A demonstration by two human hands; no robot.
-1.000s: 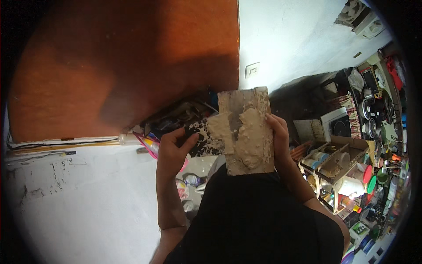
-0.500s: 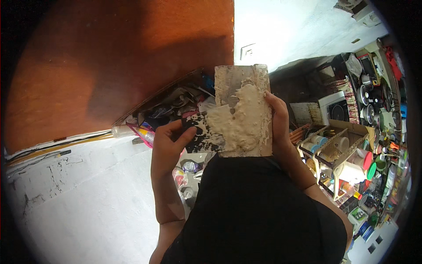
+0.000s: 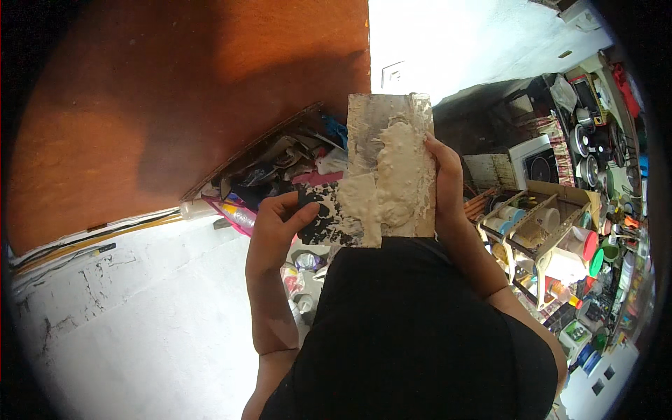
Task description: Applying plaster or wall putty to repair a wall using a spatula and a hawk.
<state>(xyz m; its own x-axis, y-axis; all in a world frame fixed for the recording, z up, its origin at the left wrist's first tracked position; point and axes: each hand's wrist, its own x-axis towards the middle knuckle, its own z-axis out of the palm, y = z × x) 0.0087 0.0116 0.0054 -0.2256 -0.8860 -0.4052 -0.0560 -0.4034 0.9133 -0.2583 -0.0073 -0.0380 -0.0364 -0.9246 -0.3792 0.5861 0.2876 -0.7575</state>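
In front of my chest, my right hand point(image 3: 449, 183) is closed on the right edge of a flat rectangular board point(image 3: 365, 136). A thick, lumpy layer of cream-coloured putty point(image 3: 397, 178) covers much of its middle and right side. My left hand point(image 3: 274, 227) pinches the left end of a flat black scraper point(image 3: 323, 222), thumb on top. Cream smears mottle the scraper, and its right part is coated and overlaps the lower left of the board. The fingers under both things are hidden.
An orange-brown wall panel point(image 3: 126, 105) stands ahead left, above a white wall point(image 3: 140, 315). Bags and cloths point(image 3: 280, 164) fill a recess behind the board. To the right are a rack point(image 3: 539, 238) with containers, pots point(image 3: 586, 168) and a white wall switch point(image 3: 393, 75).
The scraper has slid a little right and down across the board, and its coated end now reaches past the lower edge. The board has shifted slightly up.
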